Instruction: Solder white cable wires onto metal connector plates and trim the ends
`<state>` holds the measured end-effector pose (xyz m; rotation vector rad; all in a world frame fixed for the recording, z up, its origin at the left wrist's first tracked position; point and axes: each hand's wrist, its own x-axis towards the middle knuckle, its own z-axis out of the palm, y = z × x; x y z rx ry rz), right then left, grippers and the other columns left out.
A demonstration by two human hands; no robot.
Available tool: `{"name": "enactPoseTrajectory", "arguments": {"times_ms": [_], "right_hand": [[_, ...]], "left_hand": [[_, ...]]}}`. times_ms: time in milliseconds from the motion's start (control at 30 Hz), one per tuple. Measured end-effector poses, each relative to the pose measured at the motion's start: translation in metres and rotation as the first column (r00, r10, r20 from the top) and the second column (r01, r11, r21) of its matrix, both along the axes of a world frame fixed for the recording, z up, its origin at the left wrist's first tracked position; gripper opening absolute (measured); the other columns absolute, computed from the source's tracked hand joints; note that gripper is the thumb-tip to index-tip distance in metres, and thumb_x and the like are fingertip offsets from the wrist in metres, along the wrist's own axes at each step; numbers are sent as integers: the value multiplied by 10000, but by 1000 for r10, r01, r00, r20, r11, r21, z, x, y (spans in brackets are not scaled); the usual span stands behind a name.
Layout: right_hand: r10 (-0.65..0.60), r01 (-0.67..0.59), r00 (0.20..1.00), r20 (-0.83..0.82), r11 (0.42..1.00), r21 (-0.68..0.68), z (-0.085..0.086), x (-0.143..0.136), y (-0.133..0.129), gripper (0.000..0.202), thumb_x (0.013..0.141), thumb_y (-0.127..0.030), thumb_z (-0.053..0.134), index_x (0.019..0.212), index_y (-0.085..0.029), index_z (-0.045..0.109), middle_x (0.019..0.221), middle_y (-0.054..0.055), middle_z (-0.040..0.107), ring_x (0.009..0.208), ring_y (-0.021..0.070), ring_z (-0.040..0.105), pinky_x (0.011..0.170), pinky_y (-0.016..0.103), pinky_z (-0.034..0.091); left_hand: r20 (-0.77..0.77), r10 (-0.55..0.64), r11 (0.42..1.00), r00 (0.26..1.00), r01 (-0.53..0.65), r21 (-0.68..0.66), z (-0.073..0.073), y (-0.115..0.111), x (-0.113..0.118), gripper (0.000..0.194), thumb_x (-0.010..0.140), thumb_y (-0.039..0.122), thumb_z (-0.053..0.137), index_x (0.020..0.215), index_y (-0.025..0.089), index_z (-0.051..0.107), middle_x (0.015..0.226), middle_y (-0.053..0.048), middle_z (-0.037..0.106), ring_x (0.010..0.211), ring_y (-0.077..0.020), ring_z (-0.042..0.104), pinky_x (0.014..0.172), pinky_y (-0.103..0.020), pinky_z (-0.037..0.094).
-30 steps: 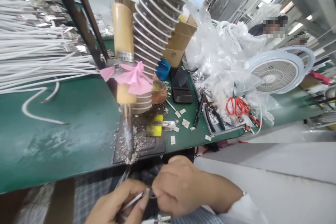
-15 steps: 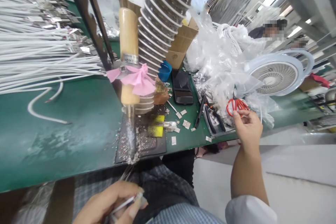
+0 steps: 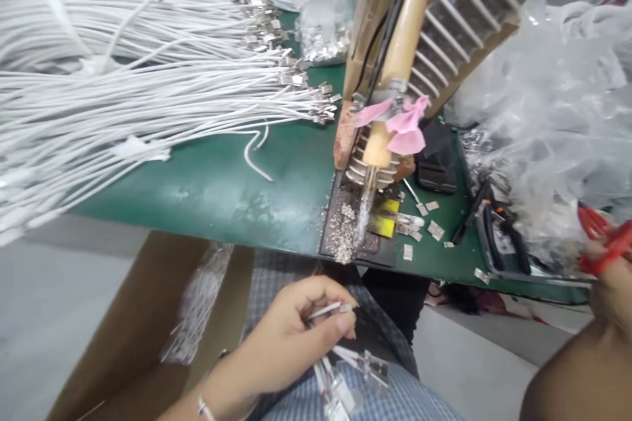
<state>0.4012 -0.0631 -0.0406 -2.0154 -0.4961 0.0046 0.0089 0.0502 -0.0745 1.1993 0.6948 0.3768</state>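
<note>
1. A thin white cable (image 3: 326,310) with a metal end sits low in view, over the lap, below the green bench (image 3: 207,191) edge
2. The left hand (image 3: 291,335) pinches it between thumb and fingertips
3. The right hand (image 3: 609,283) at the right edge grips red scissors (image 3: 605,247)
4. A soldering iron (image 3: 382,125) stands above

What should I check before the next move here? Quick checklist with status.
1. Left hand grips a white cable between thumb and fingers: ok.
2. Right hand on the red scissors: ok, though partly cut off at the frame edge.
3. Scissor blades open or closed: cannot tell.
4. Soldering iron parked in its stand, away from both hands: ok.
5. More cable ends lie loose on the lap: not ok, unsecured.
</note>
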Motion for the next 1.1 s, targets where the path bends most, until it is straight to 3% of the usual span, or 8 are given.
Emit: {"name": "enactPoseTrajectory", "arguments": {"times_ms": [67, 100, 133, 200, 300, 633, 867, 1100], "right_hand": [[328, -323, 944, 10, 934, -150, -1, -30, -13, 277, 698, -368, 764, 935, -253, 680, 691, 42, 591, 532, 63, 515, 472, 258, 354], [585, -571, 810, 43, 803, -170, -2, -47, -16, 249, 784, -278, 703, 1026, -276, 649, 669, 20, 596, 506, 75, 537, 446, 218, 387], [818, -797, 574, 47, 571, -200, -3, -65, -17, 329, 822, -206, 631, 1131, -318, 610, 734, 30, 638, 562, 109, 609, 469, 202, 446], [957, -890, 271, 98, 289, -352, -4, -97, -9, 409, 841, -174, 541, 1240, -264, 531, 823, 42, 653, 649, 115, 647, 564, 181, 542], [993, -902, 45, 109, 88, -423, -5, -130, 12, 255, 879, -247, 491, 1131, -212, 491, 766, 12, 619, 648, 109, 606, 615, 225, 527], [997, -894, -4, 77, 31, -448, -12, -156, 26, 244, 806, -205, 536, 1047, -190, 503, 712, -57, 570, 592, 84, 464, 627, 220, 343], [996, -900, -34, 82, 5, -436, -13, -158, 29, 239, 846, -270, 511, 1061, -170, 482, 723, -51, 558, 600, 90, 448, 649, 232, 318], [995, -870, -9, 96, 40, -491, -13, -163, 29, 139, 946, -254, 458, 1042, -160, 497, 724, -23, 587, 587, 108, 460, 623, 246, 306]], "left_hand": [[44, -4, 997, 999, 7, -79, 1, 0, 0, 149, 914, 251, 618, 974, 115, 615, 764, -54, 691, 669, -78, 602, 634, -157, 467], [55, -9, 994, 998, 15, -105, 1, 0, -1, 157, 915, 245, 619, 1000, 114, 611, 771, -57, 697, 668, -74, 602, 634, -155, 464], [64, -15, 992, 998, 23, -120, 0, 0, -2, 163, 916, 238, 618, 1022, 114, 606, 784, -60, 703, 671, -71, 602, 634, -152, 462], [83, -25, 991, 996, 35, -126, -1, -1, -4, 173, 911, 224, 622, 1044, 117, 597, 808, -65, 707, 672, -65, 596, 627, -144, 455], [98, -22, 990, 995, 35, -135, -1, -3, -7, 177, 908, 204, 620, 1062, 126, 581, 829, -59, 700, 685, -61, 596, 637, -140, 458], [68, 33, 993, 997, -40, 113, 7, -10, -4, 293, 900, 135, 565, 1175, 176, 473, 755, 37, 526, 591, -42, 448, 565, -130, 399], [25, 41, 865, 999, -48, 499, 3, -13, -1, 403, 906, 87, 499, 1255, 260, 395, 712, 61, 477, 565, -63, 441, 548, -167, 380], [-23, 135, 820, 991, -99, 563, 2, -15, 1, 399, 886, 64, 490, 1233, 237, 395, 664, 57, 491, 534, -79, 475, 529, -189, 379]]}}
